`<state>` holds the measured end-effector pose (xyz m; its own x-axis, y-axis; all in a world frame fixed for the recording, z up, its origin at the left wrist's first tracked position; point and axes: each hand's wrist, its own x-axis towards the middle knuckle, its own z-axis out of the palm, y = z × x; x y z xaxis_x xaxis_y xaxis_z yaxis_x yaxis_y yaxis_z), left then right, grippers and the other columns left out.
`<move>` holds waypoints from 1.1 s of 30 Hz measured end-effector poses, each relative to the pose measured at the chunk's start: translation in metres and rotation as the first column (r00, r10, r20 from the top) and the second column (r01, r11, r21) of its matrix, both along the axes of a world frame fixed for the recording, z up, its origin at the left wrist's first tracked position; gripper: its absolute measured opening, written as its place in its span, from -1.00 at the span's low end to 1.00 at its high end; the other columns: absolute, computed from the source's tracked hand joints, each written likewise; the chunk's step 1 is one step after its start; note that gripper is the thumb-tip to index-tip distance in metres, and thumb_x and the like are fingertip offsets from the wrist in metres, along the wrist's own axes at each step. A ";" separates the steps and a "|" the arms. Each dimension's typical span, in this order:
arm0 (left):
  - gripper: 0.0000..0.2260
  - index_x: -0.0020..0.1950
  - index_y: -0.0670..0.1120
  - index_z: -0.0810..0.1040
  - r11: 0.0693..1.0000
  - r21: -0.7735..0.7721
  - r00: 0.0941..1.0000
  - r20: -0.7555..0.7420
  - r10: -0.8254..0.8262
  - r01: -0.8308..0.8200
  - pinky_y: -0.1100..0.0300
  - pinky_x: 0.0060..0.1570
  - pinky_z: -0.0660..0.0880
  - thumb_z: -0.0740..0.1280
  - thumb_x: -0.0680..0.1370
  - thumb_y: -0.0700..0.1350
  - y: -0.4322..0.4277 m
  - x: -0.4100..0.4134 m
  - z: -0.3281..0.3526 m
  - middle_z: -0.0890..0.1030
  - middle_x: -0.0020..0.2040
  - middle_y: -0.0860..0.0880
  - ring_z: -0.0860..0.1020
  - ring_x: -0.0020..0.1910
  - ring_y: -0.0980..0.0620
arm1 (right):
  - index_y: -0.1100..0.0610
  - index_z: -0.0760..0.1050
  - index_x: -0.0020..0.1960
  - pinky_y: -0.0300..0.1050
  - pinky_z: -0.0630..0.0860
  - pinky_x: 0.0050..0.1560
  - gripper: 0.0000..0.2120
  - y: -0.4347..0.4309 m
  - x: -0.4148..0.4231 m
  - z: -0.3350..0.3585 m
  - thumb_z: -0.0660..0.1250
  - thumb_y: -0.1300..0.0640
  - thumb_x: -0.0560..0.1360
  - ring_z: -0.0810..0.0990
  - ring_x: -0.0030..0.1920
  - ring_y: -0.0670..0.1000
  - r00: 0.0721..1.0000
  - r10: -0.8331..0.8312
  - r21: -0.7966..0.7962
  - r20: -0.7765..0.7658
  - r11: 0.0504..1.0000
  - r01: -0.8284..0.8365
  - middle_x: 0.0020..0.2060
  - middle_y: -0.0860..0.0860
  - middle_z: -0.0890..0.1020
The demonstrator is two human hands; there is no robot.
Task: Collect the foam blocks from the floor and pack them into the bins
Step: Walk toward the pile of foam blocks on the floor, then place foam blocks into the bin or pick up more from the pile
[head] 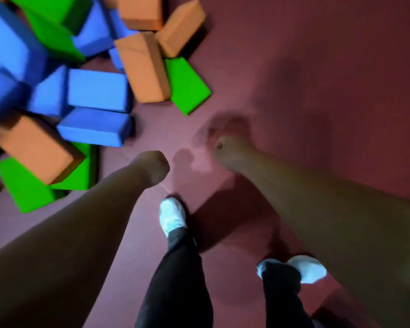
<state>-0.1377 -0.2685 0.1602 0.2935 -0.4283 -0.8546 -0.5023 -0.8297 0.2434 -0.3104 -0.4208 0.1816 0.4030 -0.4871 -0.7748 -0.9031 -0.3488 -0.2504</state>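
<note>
A heap of foam blocks lies on the dark red floor at the upper left: blue blocks, orange blocks and green wedges. Another orange block rests on a green one at the left. My left hand hangs just right of the heap with its fingers curled, holding nothing. My right hand hangs over bare floor, blurred, its fingers curled under and holding nothing. Neither hand touches a block. No bin is in view.
My feet in white shoes and black trousers stand on the red floor below the hands. The floor stretches to the right and far side. The picture is blurred.
</note>
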 end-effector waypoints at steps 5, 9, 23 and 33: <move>-0.74 0.18 -0.20 0.67 0.981 0.053 0.981 0.050 0.185 -0.188 -0.02 0.21 0.59 0.22 0.66 -0.15 0.067 0.125 0.014 0.69 0.13 -0.19 0.65 0.15 -0.20 | 0.19 0.64 0.00 -0.08 0.54 -0.01 -0.69 0.033 0.149 0.006 0.26 -0.01 0.57 0.66 0.08 0.19 0.975 0.202 -0.023 0.095 0.979 -0.200 0.01 0.16 0.71; -0.74 0.22 -0.20 0.65 0.936 0.039 0.936 0.048 0.348 -0.350 -0.05 0.22 0.58 0.24 0.67 -0.14 0.106 0.183 0.016 0.68 0.17 -0.21 0.64 0.17 -0.23 | 0.16 0.38 -0.34 -0.12 0.36 -0.16 -0.63 0.053 0.224 0.000 0.18 -0.10 0.49 0.67 -0.07 0.18 0.911 0.403 -0.047 0.090 0.915 -0.400 -0.19 0.14 0.67; -0.78 0.21 -0.26 0.62 0.632 0.095 0.631 -0.048 0.775 -0.769 0.01 0.11 0.66 0.27 0.67 -0.17 0.178 0.255 -0.008 0.71 0.09 -0.20 0.70 0.08 -0.19 | 0.10 0.51 -0.07 -0.10 0.36 -0.07 -0.68 0.063 0.369 -0.063 0.14 -0.11 0.57 0.61 0.11 0.23 0.701 0.713 0.036 -0.022 0.701 -0.712 0.13 0.21 0.64; -0.77 0.11 -0.32 0.58 0.841 0.111 0.847 0.122 0.518 -0.530 -0.01 0.13 0.55 0.23 0.64 -0.18 0.178 0.339 -0.057 0.65 0.13 -0.27 0.61 0.15 -0.19 | 0.13 0.54 -0.03 -0.12 0.35 -0.05 -0.75 0.066 0.433 -0.114 0.20 -0.01 0.62 0.58 0.15 0.21 0.541 0.838 0.041 -0.067 0.544 -0.838 0.13 0.17 0.65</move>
<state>0.2016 -0.0908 0.1032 0.5140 -0.0727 -0.8547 0.0039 -0.9962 0.0871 0.1227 -0.3549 0.0678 0.5714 0.0464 -0.8194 -0.2141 -0.9554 -0.2033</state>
